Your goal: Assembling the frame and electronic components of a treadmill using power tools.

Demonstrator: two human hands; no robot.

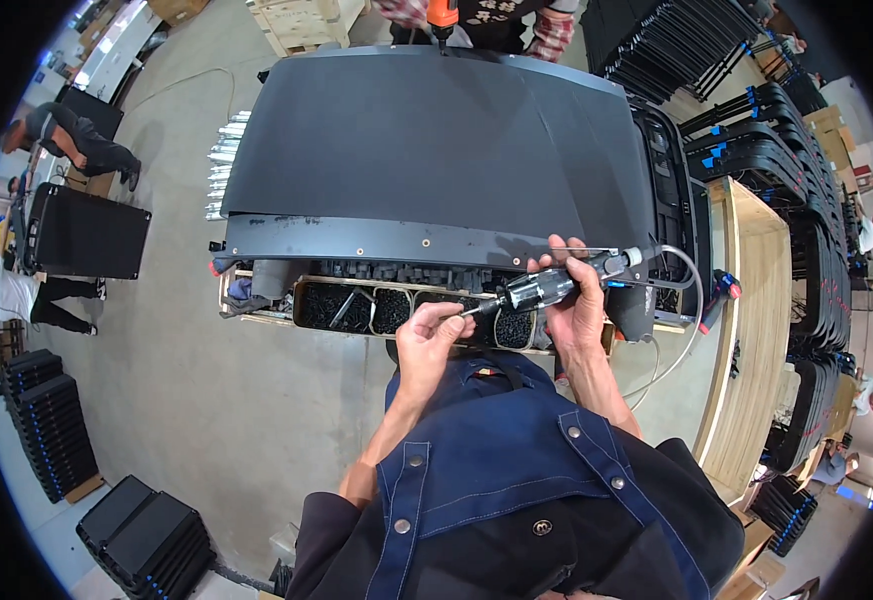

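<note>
My right hand (581, 305) is wrapped round a silver and black air screwdriver (537, 291), held level above the bench with its nose pointing left. A pale hose (695, 275) runs from its rear end. With thumb and fingertips, my left hand (427, 345) pinches the thin bit (469, 312) at the tool's nose; whether a screw sits on its end is hidden by the fingers. Just beyond lies a large dark grey panel (407, 140), its near edge strip (317, 238) dotted with small fasteners. Below the tool, bins (394, 312) hold small black parts.
Across the panel, another person with checked sleeves (554, 32) works with an orange power tool (444, 14). A wooden crate (757, 330) stands close on the right, beside stacked black frames (767, 140). Black panels (147, 535) are piled at lower left. People move about farther left.
</note>
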